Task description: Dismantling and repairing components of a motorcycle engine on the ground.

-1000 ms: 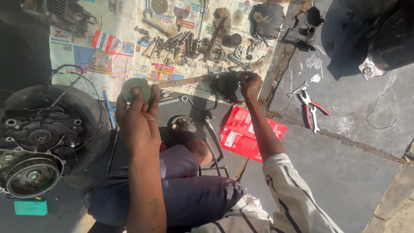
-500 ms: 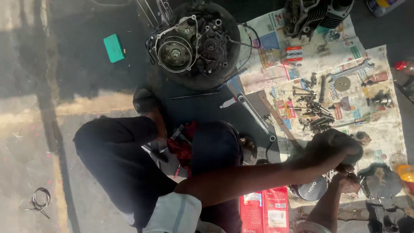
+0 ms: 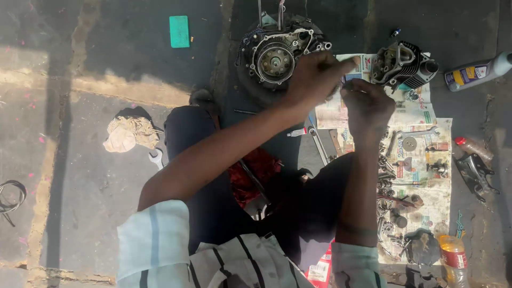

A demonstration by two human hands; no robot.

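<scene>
Hard sunlight falls on the grey concrete floor [image 3: 80,176] at the left; a deep shadow covers the upper frame. The raised hands are slightly blurred.

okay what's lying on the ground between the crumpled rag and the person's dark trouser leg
In the head view, a small silver spanner lies on the bare concrete between the crumpled rag and the dark trouser leg, just below the rag's right edge.
</scene>
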